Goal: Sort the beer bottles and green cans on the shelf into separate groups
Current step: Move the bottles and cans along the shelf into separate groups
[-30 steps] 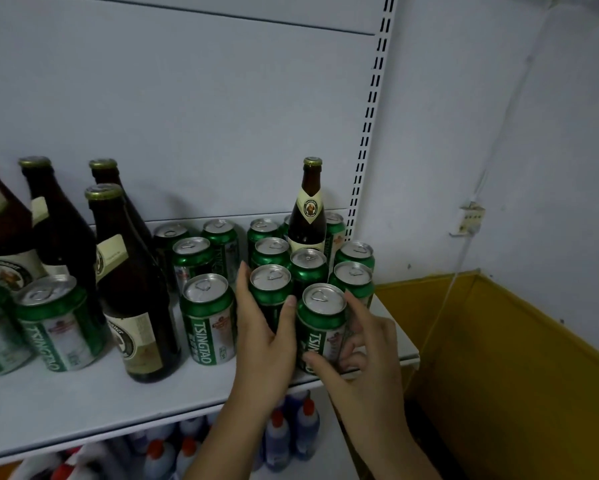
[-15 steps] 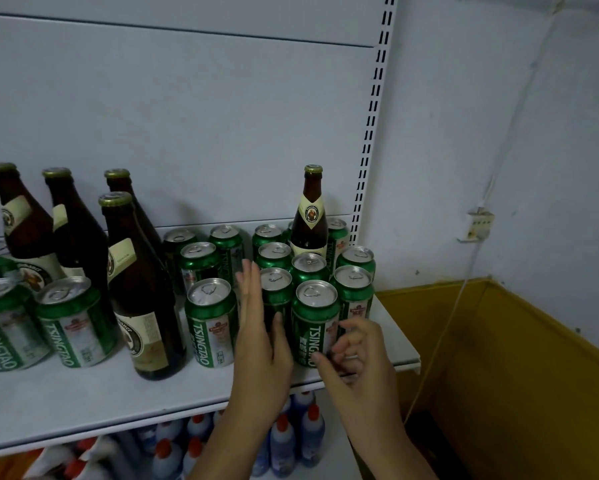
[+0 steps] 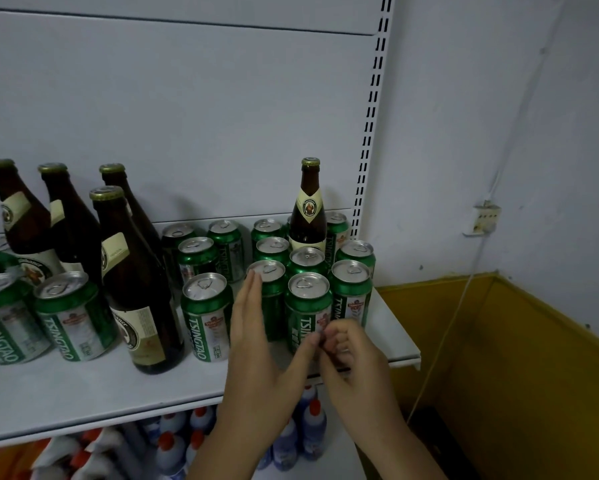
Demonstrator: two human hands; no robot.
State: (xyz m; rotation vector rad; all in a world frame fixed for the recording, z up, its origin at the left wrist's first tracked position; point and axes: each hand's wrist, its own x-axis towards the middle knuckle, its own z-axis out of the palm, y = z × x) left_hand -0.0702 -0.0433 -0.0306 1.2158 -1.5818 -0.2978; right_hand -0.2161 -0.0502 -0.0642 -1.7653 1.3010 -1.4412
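1. The shelf carries a packed block of green cans at its 3 o'clock end. Four brown bottles stand toward 9 o'clock.
2. The front can stands upright on the block's 6 o'clock edge, near the shelf lip and tight against its neighbours.
3. The left hand is held flat and on edge. Its fingers are straight and together, pointing to 12 o'clock at the front can's 9 o'clock side. The thumb stretches toward 3 o'clock, near the can's foot. It grasps nothing.
4. The right hand sits at 6 o'clock of the front can, with its fingers clenched into the palm and nothing visible in them. Whether the knuckles brush the label cannot be told.
5. Change: a second ago both hands cupped the front can, the left at its 9 o'clock and the right at its 3 o'clock. Both have since let go and drawn back toward 6 o'clock, and the right has curled up. The can stays flush with the block.
6. Meaning: this can appears placed, and the sorting is judged only partly done.
   - A stray bottle stands at the block's 12 o'clock, ringed by cans.
   - The left cans sit among the bottles at 9 o'clock.
   - A loose can stands between the two groups.
   - The stray bottle probably needs lifting by the neck, straight up over the cans, since a sideways drag could topple them.
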